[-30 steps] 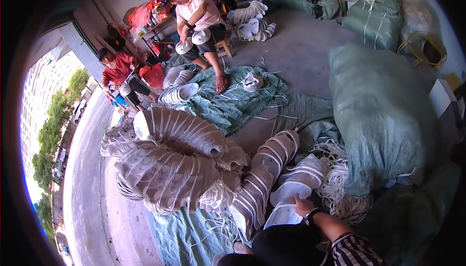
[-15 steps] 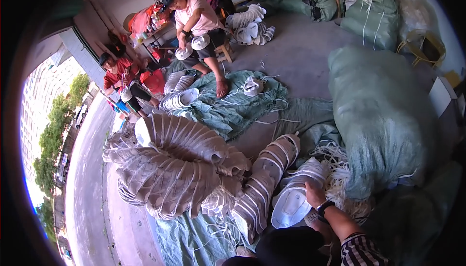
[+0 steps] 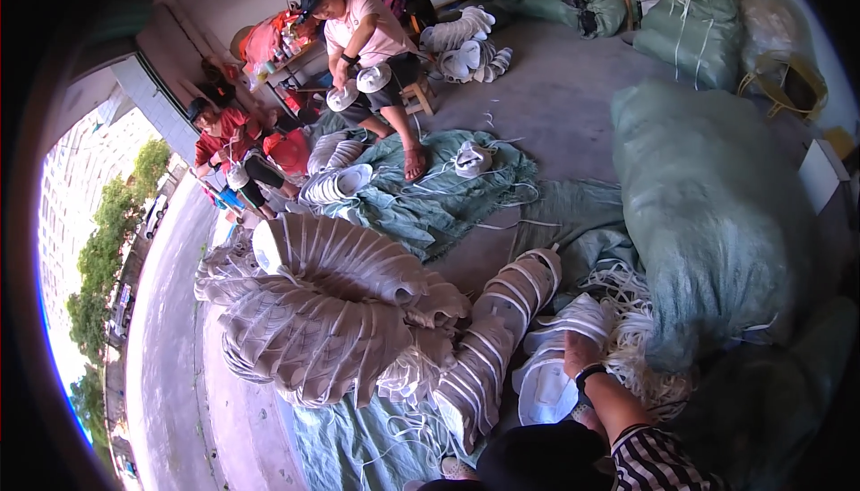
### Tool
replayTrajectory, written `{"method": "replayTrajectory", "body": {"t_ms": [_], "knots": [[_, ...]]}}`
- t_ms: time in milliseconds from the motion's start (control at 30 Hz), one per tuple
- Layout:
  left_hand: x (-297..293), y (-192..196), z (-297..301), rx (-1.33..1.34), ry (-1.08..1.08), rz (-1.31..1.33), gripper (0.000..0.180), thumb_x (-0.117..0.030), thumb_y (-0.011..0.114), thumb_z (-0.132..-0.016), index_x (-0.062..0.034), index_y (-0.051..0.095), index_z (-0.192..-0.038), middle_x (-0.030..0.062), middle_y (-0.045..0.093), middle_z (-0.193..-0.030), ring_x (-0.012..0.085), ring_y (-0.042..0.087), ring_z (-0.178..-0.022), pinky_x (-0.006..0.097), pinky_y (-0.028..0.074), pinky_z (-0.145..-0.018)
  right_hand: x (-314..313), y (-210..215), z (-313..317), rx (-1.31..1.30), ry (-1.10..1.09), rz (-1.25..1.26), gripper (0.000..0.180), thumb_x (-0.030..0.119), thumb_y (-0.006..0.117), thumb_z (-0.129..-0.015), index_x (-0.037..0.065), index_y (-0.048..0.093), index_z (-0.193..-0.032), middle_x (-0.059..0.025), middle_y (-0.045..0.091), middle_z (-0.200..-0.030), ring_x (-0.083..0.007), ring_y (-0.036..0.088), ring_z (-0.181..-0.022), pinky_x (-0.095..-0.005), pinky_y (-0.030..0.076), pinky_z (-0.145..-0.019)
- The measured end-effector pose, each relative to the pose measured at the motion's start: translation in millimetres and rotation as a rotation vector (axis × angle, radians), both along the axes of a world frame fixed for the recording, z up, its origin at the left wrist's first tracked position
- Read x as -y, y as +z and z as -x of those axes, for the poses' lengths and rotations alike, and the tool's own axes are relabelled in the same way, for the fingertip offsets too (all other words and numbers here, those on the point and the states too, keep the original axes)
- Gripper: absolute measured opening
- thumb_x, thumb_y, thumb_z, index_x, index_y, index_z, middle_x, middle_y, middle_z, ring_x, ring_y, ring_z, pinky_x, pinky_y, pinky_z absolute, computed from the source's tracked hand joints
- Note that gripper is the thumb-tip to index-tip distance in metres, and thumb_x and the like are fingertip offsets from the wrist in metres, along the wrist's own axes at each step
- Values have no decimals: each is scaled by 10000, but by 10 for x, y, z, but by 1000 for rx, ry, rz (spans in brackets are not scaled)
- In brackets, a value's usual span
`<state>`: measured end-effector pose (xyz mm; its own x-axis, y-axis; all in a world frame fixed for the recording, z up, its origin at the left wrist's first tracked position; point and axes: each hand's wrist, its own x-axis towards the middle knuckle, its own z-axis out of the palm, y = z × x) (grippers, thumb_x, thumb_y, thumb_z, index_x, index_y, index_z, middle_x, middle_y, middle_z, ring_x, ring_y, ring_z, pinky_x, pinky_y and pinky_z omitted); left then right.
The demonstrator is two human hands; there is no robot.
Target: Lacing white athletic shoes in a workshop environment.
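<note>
My right hand [image 3: 582,353] reaches into a short nested stack of white shoe uppers [image 3: 548,391] at the lower right. Its fingers dip into a gap between the near part of the stack and the part behind, so their grip is hidden. A dark band circles the wrist. Just left of this stack runs a longer row of nested grey-white shoe uppers [image 3: 470,374]. A loose heap of white laces [image 3: 640,339] lies against the stack's right side. My left hand is out of view; a dark rounded shape covers the bottom middle.
A big coiled pile of nested uppers [image 3: 313,330] fills the centre left. On the right stands a bulging green sack [image 3: 708,213]. Two seated people, one in pink [image 3: 354,25], one in red [image 3: 215,137], handle uppers beyond a green sheet [image 3: 421,222].
My right hand has moved from the side of the short stack into it. The stack now shows a gap between its near and far parts. The view has shifted slightly.
</note>
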<state>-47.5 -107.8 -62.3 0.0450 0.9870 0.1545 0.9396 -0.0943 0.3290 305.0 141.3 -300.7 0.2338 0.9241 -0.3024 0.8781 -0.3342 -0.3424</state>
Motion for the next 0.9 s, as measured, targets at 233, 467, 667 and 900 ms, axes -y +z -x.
{"method": "replayTrajectory", "body": {"t_ms": [233, 467, 667, 900], "knots": [[129, 22, -63, 39, 8, -8, 831, -349, 724, -692, -85, 337, -1378, 247, 269, -1411, 455, 263, -1281, 531, 239, -1053, 288, 30, -219, -77, 94, 30, 535, 139, 489, -788, 53, 353, -1297, -271, 534, -1138, -433, 548, -1004, -505, 436, -867], [352, 147, -188, 107, -36, -33, 826, -346, 721, -695, -85, 337, -1378, 247, 267, -1411, 455, 262, -1281, 530, 239, -1053, 1406, -568, -539, -470, -306, -262, 622, 111, 601, -728, 37, 364, -1298, -216, 621, -973, -401, 609, -885, -474, 474, -798], [623, 196, -319, 164, -64, -68, 821, -344, 718, -699, -85, 336, -1378, 248, 266, -1412, 455, 261, -1282, 529, 239, -1054, 1768, -467, -864, -946, -734, -405, 561, 119, 655, -719, 41, 449, -1234, -149, 601, -1058, -293, 606, -927, -428, 500, -774], [883, 375, -444, 205, -144, -72, 752, -304, 686, -740, -65, 347, -1367, 252, 258, -1413, 450, 262, -1285, 521, 245, -1052, 1449, 937, -562, -2169, -224, -73, 433, 425, 550, -860, 151, 502, -1193, -15, 605, -1052, -164, 584, -897, -356, 501, -664]]}}
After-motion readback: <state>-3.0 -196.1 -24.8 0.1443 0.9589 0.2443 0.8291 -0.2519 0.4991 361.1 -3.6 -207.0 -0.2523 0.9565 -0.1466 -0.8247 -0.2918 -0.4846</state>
